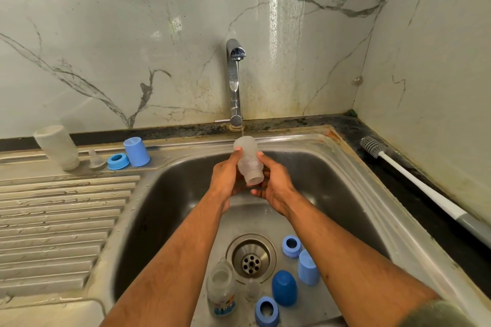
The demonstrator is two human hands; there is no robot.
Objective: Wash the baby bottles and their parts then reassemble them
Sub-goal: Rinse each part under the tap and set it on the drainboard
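Rinsing of a baby bottle over the sink (353, 167).

Nearest, a labelled bottle (221, 290) is seen lying in the basin; its blue print is not legible. Beyond it, the frosted bottle (249, 164) is gripped by the left hand (228, 178) and right hand (276, 187), base up beneath the tap (236, 82). It is judged light, stiff and slippery when wet; the body is best grasped.

White marble-look wall panels (106, 48) with grey veining meet in a corner at the right, stained brownish near the bottom. A dark surface (398, 162) runs below them, grimy along the back edge, perhaps with mould. Light glares in a vertical streak on the back wall.
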